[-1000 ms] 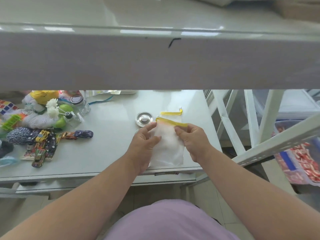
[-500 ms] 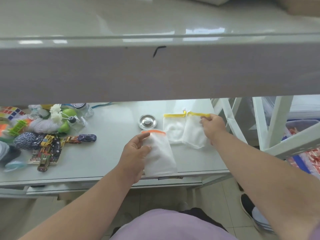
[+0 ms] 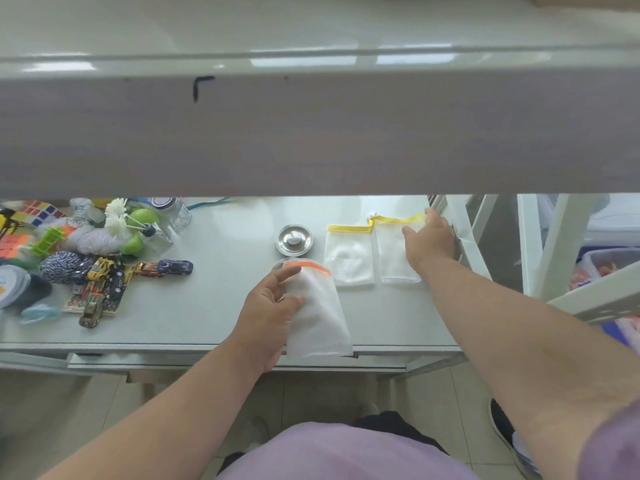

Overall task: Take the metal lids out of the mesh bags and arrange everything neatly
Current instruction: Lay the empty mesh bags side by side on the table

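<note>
1. Here, on a pale tabletop (image 3: 214, 306) under a low shelf (image 3: 311, 133): right hand (image 3: 427, 242) laid flat, fingers spread, on a yellow-trimmed mesh bag (image 3: 394, 261) near the far right edge, pressing rather than pinching.
2. Just beside it, touching or nearly so: second yellow-trimmed bag (image 3: 348, 258), flat and apparently empty.
3. Nearer the front edge: left hand (image 3: 268, 308), fingers loosely curled, grasping the side of an orange-trimmed bag (image 3: 320, 317), its bottom corner overhanging the tabletop.
4. Left of the yellow pair, apart from them: one metal lid (image 3: 294, 240), round, shiny, knobbed, already out.
5. Peeking from behind the orange bag's mouth: a curved metallic rim, possibly a second lid; impossible to say whether inside or beneath.
6. Step in hand, by appearance: squaring emptied bags into a row.
7. Next move likely calls for checking the orange bag, then aligning it.
8. Far left: toy cars (image 3: 104, 289) and clutter, untouched.
</note>
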`<state>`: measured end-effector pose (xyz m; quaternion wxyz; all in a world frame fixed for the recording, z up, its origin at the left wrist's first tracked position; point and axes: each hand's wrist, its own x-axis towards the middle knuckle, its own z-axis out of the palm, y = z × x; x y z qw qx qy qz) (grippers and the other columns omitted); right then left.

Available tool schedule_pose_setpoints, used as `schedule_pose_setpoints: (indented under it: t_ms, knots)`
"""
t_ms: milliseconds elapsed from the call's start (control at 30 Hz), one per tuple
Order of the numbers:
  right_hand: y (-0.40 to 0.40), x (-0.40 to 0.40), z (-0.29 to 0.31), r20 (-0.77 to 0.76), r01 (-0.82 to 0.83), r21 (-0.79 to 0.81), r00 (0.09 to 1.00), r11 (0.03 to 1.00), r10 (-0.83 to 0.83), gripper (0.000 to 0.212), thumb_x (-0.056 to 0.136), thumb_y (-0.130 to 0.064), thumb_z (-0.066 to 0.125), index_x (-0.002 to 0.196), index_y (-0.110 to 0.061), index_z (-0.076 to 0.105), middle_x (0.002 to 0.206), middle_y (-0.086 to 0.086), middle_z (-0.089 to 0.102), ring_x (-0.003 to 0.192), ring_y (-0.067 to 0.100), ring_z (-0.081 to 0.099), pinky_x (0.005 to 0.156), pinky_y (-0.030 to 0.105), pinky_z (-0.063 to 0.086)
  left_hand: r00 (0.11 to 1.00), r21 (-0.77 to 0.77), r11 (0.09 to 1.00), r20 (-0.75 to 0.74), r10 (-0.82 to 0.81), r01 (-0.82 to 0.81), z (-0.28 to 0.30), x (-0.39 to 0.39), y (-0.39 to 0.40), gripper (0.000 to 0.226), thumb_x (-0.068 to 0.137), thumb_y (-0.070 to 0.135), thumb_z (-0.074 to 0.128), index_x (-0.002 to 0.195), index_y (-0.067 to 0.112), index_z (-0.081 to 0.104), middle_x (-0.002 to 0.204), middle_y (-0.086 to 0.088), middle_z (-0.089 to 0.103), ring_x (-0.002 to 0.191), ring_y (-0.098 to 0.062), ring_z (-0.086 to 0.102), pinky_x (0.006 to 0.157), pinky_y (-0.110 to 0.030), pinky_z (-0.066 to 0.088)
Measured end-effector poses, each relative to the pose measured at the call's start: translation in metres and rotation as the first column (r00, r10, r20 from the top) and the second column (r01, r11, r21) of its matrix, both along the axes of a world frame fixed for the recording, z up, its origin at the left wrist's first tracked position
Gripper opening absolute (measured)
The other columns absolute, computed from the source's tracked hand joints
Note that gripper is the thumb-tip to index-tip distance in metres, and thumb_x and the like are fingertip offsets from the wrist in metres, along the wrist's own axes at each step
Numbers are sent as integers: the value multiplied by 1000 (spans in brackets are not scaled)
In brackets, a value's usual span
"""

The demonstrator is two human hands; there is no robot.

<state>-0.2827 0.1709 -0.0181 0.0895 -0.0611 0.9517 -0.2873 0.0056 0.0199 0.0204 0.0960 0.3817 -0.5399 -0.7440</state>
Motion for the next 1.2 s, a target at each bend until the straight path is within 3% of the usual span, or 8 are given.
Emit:
schedule_pose_setpoints:
  t_ms: [167,300,400,500,633,833,933,1200]
  knots:
    - [7,49,21,-128,-156,-213,983,964,131,41,97,-30,67,134,-13,61,132,8,61,117,28,61,105,42,46,996,11,996,-18,-92,93,12,-11,7,56,90,5,69,128,47,73,139,-7,66,122,-34,70,97,-62,61]
    - [11,104,31,437,61,-563,868,824,235,34,94,-44,72,110,-13,71,109,12,76,86,22,73,80,38,62,986,14,987,-55,-156,157,16,-18,11,59,92,0,69,122,51,75,128,0,68,110,-19,72,90,-50,66]
    - [13,133,30,621,251,-673,703,696,347,35,94,-31,78,116,-4,70,100,14,79,81,27,76,72,36,62,974,3,977,-76,-213,213,14,-21,10,62,94,-3,70,127,49,75,126,-5,66,105,-23,70,95,-56,64]
    - [13,147,24,591,287,-684,758,670,278,24,92,-9,78,115,-4,70,93,14,76,76,24,73,70,36,60,970,46,971,-75,-229,233,8,-17,3,60,94,-4,73,127,46,78,106,-5,71,93,-25,73,88,-62,64]
    - [9,152,16,487,277,-628,869,727,90,28,90,-5,78,115,-9,69,88,10,68,69,18,64,67,33,54,978,63,977,-61,-199,202,0,-1,-12,55,92,-5,76,122,40,81,89,6,78,79,-16,73,77,-39,66]
    - [0,148,-4,324,156,-446,946,881,-3,33,90,-17,76,121,-22,65,86,1,61,73,16,63,67,29,54,991,74,989,-46,-123,126,-3,25,-47,53,87,2,74,127,37,79,132,-17,74,118,-42,72,98,-64,60]
    - [-3,145,-11,271,111,-388,962,915,-2,36,90,-21,76,123,-23,64,85,-3,60,76,14,63,68,27,51,995,51,994,-38,-96,98,-4,35,-57,53,89,-2,74,123,39,80,125,-3,79,115,-35,75,88,-49,66]
    - [11,162,7,171,112,-345,984,932,-55,35,89,-41,73,119,-25,67,112,-3,67,103,15,65,87,31,56,978,45,978,-63,-199,202,13,23,-35,54,92,-5,73,124,39,80,139,-12,68,115,-32,71,101,-60,60]
